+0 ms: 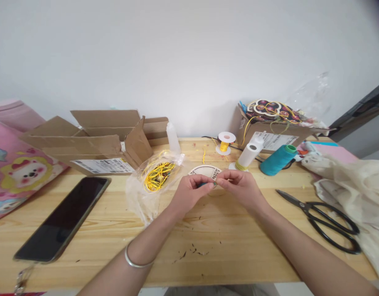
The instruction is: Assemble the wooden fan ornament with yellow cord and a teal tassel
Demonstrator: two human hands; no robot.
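My left hand (pixel 191 190) and my right hand (pixel 238 185) meet over the middle of the wooden table (pixel 115 230). Both pinch a small teal and dark piece (pixel 208 184) between their fingertips; it is too small to name. Just behind the hands lies a round wooden cut-out disc (pixel 204 169), partly hidden by the fingers. A silver bangle (pixel 135 260) sits on my left wrist.
Left: black phone (pixel 66 218), open cardboard box (pixel 93 142), plastic bag with yellow cord (pixel 155 176). Behind: clear bottle (pixel 173 137), yellow thread reel (pixel 225 142), white spool (pixel 247 156), teal thread cone (pixel 277 160), box of ornaments (pixel 269 123). Right: black scissors (pixel 325 220), cream cloth (pixel 356 189).
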